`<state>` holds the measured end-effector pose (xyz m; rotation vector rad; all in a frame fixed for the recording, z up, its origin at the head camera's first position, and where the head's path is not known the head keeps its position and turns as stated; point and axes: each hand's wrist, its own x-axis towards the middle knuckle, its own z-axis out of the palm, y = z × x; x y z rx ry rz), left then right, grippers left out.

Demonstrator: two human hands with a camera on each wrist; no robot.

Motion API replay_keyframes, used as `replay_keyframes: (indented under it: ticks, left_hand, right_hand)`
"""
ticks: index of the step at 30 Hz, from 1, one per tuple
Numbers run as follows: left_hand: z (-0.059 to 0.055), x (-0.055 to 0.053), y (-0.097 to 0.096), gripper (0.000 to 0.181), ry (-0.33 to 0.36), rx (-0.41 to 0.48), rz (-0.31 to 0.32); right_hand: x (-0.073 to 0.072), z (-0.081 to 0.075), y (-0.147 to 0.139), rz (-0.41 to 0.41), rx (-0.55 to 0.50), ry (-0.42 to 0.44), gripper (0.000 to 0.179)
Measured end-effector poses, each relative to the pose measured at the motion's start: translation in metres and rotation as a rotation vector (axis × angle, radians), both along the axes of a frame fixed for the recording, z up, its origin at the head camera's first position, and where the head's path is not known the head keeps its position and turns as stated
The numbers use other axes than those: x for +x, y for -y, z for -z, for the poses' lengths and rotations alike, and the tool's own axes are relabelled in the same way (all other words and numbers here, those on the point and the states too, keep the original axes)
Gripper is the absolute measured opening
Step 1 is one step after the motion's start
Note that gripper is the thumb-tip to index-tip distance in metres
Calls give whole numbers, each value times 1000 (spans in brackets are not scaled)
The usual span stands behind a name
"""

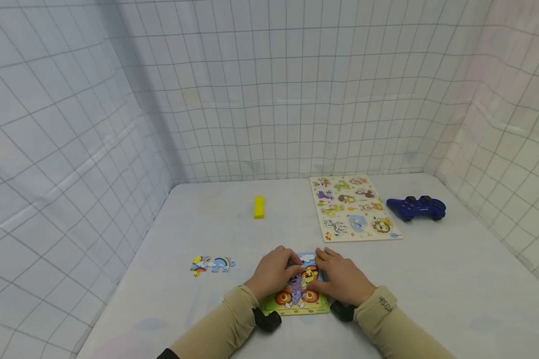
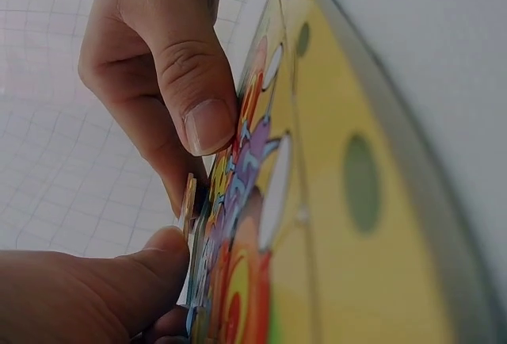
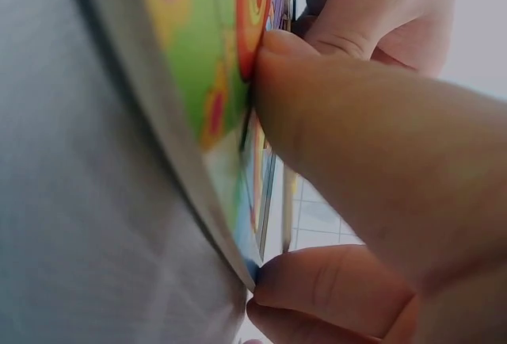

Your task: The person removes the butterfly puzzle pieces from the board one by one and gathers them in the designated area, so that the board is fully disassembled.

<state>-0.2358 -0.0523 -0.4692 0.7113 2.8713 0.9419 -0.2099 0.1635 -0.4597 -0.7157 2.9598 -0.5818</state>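
A colourful cartoon jigsaw puzzle board (image 1: 292, 311) with a yellow-green border lies flat between both hands. My left hand (image 1: 271, 271) is over its upper left part and pinches a thin puzzle piece (image 2: 188, 197), seen edge-on just above the board in the left wrist view. At the right side, my right hand (image 1: 343, 276) holds the board. Its thumb (image 3: 281, 63) presses on the printed face, while its fingertips (image 3: 277, 277) are at the board's edge. The picture on the held piece is mostly hidden by the fingers.
Two loose puzzle pieces (image 1: 224, 263) lie left of the board. Farther back are a yellow block (image 1: 259, 207), a wooden animal puzzle (image 1: 364, 238) and a dark blue game controller (image 1: 417, 208). White gridded sheets (image 1: 292, 99) enclose the white table at the back and sides.
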Motion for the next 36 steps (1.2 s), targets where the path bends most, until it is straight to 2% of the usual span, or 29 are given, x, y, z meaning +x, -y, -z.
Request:
replay_keyframes:
  ticks: [8,15,21,25,29,33,36]
  left_hand:
    - [-2,2,6,16,33,43,18]
    - [-2,-2,10,18,80,82,9]
    - [-3,-5,15,14,66,143,31]
    - [-5,-5,21,14,88,196,27]
    - [-10,-4,31,14,97,223,15]
    - [-17,-4,50,10,45,215,-19]
    - [-20,-4,72,8,-5,197,-79]
  right_hand:
    - [-1,1,1,-5,10,-12,80]
    - [0,0,2,-1,12,-6,79]
    - [0,1,2,18,9,16,80]
    - [0,0,3,28,12,37,82]
    - [-1,1,2,32,20,34,82]
    - [0,1,2,25,15,25,82]
    - [0,1,1,14,11,21,82]
